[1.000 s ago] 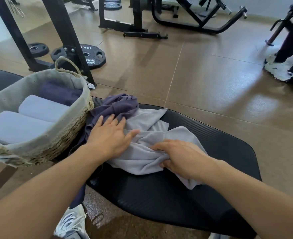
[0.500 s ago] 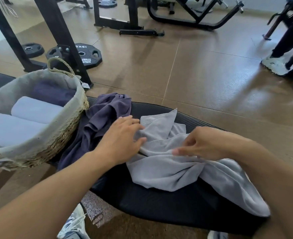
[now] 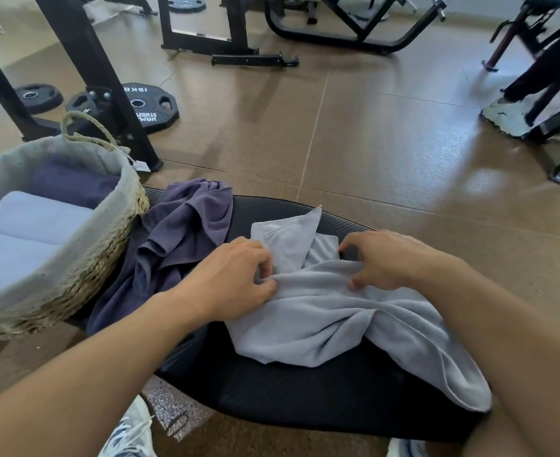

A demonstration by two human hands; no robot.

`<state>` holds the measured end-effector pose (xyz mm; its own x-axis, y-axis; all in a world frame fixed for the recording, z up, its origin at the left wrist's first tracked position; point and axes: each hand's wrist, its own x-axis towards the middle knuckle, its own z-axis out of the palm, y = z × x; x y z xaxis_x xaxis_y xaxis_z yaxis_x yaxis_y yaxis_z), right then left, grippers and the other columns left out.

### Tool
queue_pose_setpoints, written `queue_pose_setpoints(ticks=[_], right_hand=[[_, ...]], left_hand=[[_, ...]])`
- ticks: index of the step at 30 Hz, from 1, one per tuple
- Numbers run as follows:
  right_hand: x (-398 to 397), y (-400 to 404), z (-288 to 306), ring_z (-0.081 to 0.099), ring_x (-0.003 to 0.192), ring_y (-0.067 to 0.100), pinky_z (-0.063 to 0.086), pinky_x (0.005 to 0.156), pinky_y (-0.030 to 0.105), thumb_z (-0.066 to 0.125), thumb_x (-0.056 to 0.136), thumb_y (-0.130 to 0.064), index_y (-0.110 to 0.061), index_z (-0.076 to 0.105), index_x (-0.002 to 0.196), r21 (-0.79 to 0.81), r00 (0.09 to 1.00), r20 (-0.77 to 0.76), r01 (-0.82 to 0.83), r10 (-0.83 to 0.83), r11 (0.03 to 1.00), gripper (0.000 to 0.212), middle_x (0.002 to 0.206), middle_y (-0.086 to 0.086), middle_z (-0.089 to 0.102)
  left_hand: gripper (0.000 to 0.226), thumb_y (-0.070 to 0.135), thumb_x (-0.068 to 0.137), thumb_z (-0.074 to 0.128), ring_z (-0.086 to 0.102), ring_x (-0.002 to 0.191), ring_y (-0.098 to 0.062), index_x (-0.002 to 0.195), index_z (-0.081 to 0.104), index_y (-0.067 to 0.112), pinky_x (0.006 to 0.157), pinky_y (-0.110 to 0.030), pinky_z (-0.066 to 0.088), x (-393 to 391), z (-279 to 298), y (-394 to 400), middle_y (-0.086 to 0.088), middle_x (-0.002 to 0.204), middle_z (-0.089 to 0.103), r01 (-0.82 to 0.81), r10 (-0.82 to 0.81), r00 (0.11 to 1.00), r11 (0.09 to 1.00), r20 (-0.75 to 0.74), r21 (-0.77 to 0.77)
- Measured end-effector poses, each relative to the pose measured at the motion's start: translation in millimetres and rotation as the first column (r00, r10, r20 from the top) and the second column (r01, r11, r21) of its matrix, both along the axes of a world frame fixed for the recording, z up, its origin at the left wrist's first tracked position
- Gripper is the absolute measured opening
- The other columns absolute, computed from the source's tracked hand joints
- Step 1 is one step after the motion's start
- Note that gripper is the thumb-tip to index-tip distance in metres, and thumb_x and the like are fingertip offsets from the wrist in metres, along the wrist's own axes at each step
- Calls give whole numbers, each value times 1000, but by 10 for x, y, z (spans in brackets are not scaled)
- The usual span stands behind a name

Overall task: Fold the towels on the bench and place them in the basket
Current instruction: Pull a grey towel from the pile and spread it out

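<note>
From the head view, my left hand pinches a ridge of the light grey towel between thumb and curled fingers. My right hand sits just to the right of it on the same ridge, fingers curled down into the cloth and gripping it too. Beyond my fingers 1 corner of this towel points away from me, with a flat squared flap beside it; below my hands the cloth is twisted and bunched, and its long end trails off to my right, along my right forearm. It all lies on the black bench.

Just left of my left hand, touching the grey towel's edge, the purple towel lies in a crumpled heap, partly hanging over the bench edge. Further left stands the basket, and inside it I count 2 light rolled or folded towels and 1 dark one behind them.

So I judge 3 towels done and 2 left: the grey one is only being straightened, not yet folded, and the purple one is untouched.
</note>
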<state>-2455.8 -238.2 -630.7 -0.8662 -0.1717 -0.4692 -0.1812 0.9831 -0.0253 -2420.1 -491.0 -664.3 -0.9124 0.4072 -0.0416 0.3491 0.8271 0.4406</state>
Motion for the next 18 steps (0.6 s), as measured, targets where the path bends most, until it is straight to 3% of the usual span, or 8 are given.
queue_pose_setpoints(ticks=[3,5,7,10,13,18], right_hand=[[-1,1,-35,59,100,21,47,77,33,79,79,-46,-34,62,105,-5,1000,-15,-5,5,1000,34,96,-12,60],[4,-5,-49,60,96,23,45,73,32,77,81,-43,-31,63,91,-17,999,-33,11,-11,1000,21,86,-11,58],[3,-31,-42,60,102,25,44,74,32,72,84,-37,-30,61,85,-77,991,-114,58,-66,995,13,91,-7,59],[-16,-78,9,56,109,25,42,77,35,62,86,-28,-29,58,86,-193,944,-275,130,-180,973,4,104,-4,61],[-40,-65,78,55,104,26,35,78,34,56,85,-20,-26,59,90,-261,896,-345,194,-279,946,8,92,-6,53],[-82,-7,119,50,106,26,33,90,39,53,82,-17,-25,56,89,-310,804,-462,249,-375,917,12,92,-7,52]], left_hand=[[24,36,88,59,53,73,-20,71,47,23,67,-36,45,-17,52,-10,6,71,57,-93,92,995,995,38,19],[27,43,93,56,53,70,-22,75,44,25,66,-37,46,-18,65,-18,6,70,57,-103,103,993,995,64,0],[27,52,96,53,56,71,-19,86,46,28,70,-38,48,-10,74,-23,7,73,59,-92,93,993,996,78,-23],[29,60,95,51,52,67,-14,92,46,31,69,-36,43,13,102,-10,10,69,55,-74,78,993,996,87,-44],[35,62,94,51,47,72,-22,80,42,31,67,-36,37,37,126,4,8,70,50,-67,74,996,987,48,-149],[36,59,93,52,62,88,-29,85,48,25,68,-37,40,34,138,-30,2,88,67,-105,95,994,971,-56,-214]])
